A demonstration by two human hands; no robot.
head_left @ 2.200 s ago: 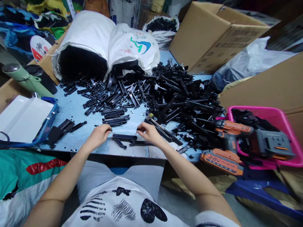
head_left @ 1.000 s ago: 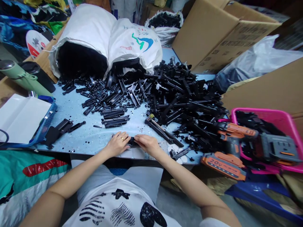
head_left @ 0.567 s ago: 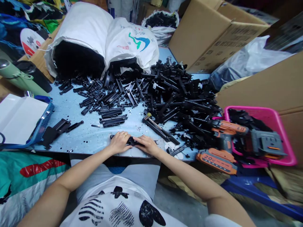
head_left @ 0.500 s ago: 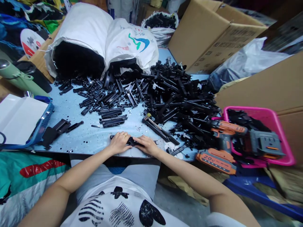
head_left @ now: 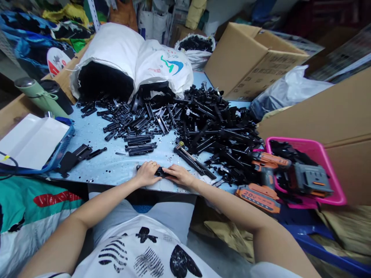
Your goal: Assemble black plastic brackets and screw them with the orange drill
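Observation:
My left hand (head_left: 147,174) and my right hand (head_left: 180,175) lie side by side at the near edge of the light blue table (head_left: 95,135). Both press down on a long black plastic part (head_left: 159,171) that lies flat between them. The left hand's fingers curl over its left half, and a ring shows on one finger. The right hand's fingers cover its right half. A large heap of black plastic parts (head_left: 208,123) spreads just beyond the hands to the right.
Two white sacks (head_left: 130,61) of black parts lie open at the back. An orange cordless drill (head_left: 261,181) leans on a pink basket (head_left: 319,170) at the right. Cardboard boxes (head_left: 255,58) stand behind. A white tray (head_left: 31,141), a green bottle (head_left: 40,98) and a black assembly (head_left: 75,156) sit at left.
Both hands came together from apart and settled on the black part at the table's near edge. Over the last half second they stay put; only the view shifted.

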